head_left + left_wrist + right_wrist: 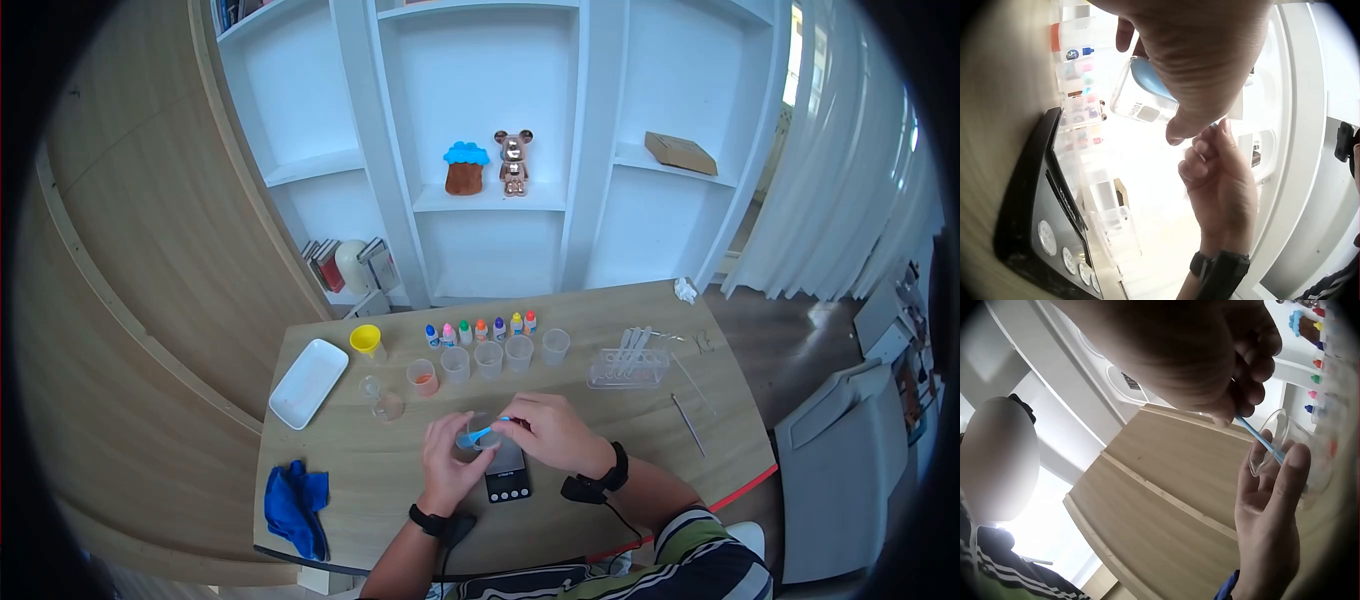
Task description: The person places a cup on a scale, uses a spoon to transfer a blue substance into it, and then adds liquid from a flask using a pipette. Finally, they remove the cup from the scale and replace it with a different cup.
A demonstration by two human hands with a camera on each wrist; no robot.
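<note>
My left hand [450,468] holds a clear plastic beaker [1127,103], its fingers and thumb around the wall; a 100 ml mark shows in the left wrist view. Between thumb and fingers my right hand [556,436] pinches the thin handle of a blue spatula [1252,430]. Its broad, rounded end is inside the tilted beaker, as the left wrist view shows. Just below both hands a black digital scale [509,484] lies on the table, partly covered by them. What the beaker contains is too faint to make out.
Behind the hands stand several clear cups [488,358], one with orange liquid [426,383], and a row of colored dropper bottles [481,330]. A white tray [283,403] and blue cloth [292,508] lie left. At right are a tube rack [628,374] and a thin rod [688,425].
</note>
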